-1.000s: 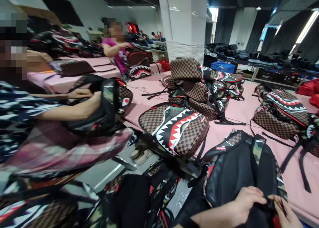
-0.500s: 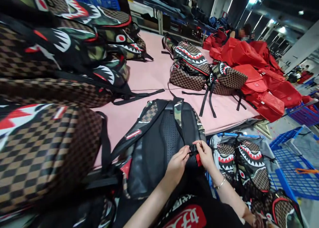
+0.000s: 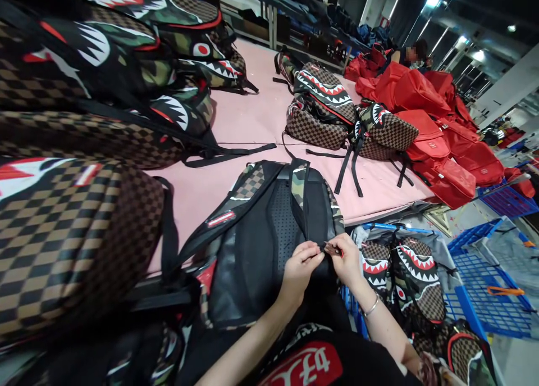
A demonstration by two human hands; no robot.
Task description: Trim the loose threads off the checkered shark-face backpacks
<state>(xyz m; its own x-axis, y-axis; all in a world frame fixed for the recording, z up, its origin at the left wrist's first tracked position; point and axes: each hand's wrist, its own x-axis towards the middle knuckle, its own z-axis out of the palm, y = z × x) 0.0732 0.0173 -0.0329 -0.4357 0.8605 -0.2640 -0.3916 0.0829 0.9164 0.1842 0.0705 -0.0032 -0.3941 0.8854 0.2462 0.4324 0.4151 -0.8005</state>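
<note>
1. Left hand (image 3: pixel 300 262), fingertips pinching a dark strap end (image 3: pixel 322 248), could lose it if the backpack (image 3: pixel 255 262) slides off the pink table's (image 3: pixel 248 116) near edge.
2. Right hand (image 3: pixel 347 259), closed on a small brown piece (image 3: pixel 333 250), might fumble it, fingertips crowding.

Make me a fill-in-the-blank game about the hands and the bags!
1. The left hand and the right hand are close together at a backpack whose back is mostly ____.
2. The silvery bracelet is on the ____ wrist.
3. The bags heaped at the far right of the table are all ____.
4. The tabletop's colour is ____.

Missing words, in order: black; right; red; pink.
</note>
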